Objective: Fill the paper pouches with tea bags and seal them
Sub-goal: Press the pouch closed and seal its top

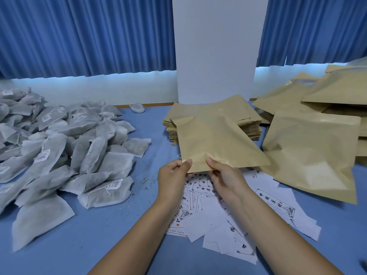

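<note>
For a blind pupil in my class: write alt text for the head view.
The left hand and right hand pinch the near edge of a brown paper pouch above scattered printed labels on a blue table. Tea bags are heaped at left; flat pouches are stacked behind it.

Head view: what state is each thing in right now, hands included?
held pouch, raised in the air; contents not visible.
left-hand grip, pinching the pouch's near edge.
right-hand grip, pinching the same edge.
tea bags, loose heap, left side.
pouch stack, flat, neatly stacked behind the held pouch.
loose pouches, piled untidily, right side.
printed slips, scattered under the hands.
</note>
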